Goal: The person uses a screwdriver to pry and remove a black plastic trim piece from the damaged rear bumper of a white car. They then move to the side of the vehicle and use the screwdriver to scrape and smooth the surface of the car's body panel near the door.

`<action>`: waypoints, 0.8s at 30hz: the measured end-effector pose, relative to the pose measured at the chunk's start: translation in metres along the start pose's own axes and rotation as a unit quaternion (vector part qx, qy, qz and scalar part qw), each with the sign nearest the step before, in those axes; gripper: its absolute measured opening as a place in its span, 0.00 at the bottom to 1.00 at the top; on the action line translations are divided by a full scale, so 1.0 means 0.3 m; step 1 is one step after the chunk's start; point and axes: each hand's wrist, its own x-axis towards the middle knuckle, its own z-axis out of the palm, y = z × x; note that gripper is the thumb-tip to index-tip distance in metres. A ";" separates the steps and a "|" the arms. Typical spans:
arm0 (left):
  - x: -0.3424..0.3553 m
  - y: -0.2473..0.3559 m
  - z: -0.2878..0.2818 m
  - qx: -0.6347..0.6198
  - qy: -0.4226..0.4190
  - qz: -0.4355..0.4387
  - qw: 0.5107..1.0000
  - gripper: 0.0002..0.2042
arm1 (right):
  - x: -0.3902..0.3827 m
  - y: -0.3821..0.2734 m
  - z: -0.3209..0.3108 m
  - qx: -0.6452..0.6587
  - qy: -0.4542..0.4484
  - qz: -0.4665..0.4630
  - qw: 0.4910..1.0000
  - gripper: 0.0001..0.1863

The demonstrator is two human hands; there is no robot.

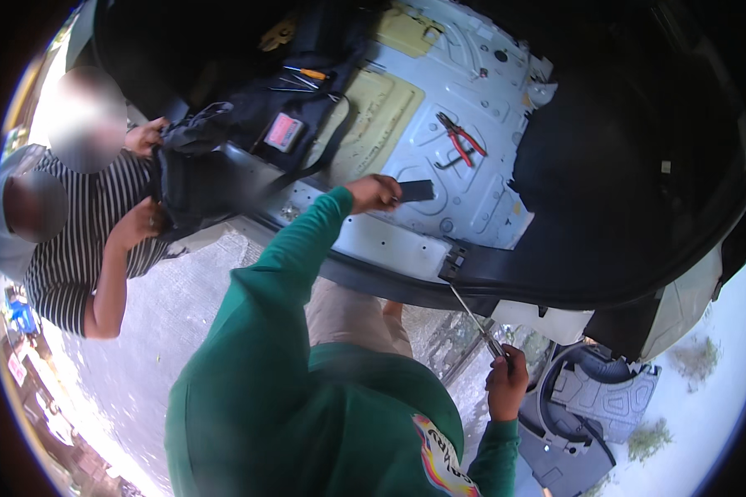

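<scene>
Over the bare metal floor [464,199] of a car's opened rear, my left hand [376,193] grips a flat dark rectangular piece [416,190], whose exact kind I cannot make out. Low on the right, my right hand [506,383] is closed round the handle of a long-shafted screwdriver [475,320]. The shaft slants up to the left, its tip at or close to a black latch [452,262] on the sill; contact is unclear. Beyond my left hand lie red-handled pliers [462,139] and a small bent dark tool [451,162] on the metal.
At the left, a person in a striped shirt [99,207] handles a black bag [195,186]. An orange-handled screwdriver [311,73] and a pink-topped box [283,131] lie on dark cloth. Dark trim [630,182] covers the right side. Removed grey panels [605,389] lie on the ground.
</scene>
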 end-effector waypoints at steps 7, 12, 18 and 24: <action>0.087 0.006 0.072 0.399 0.147 -0.218 0.878 0.21 | 0.173 -0.211 0.082 -0.168 0.035 -0.078 0.982 0.14; -0.093 -0.001 0.151 0.489 0.247 -0.166 0.820 0.23 | 0.504 -0.493 0.181 -0.366 0.078 -0.232 0.898 0.14; -0.091 0.044 0.160 0.473 0.317 -0.153 0.808 0.23 | 1.039 -0.634 0.192 -0.435 0.110 -0.147 0.881 0.15; -0.078 0.053 0.166 0.450 0.352 -0.228 0.788 0.22 | 1.423 -0.561 0.211 -0.514 0.088 -0.031 0.853 0.17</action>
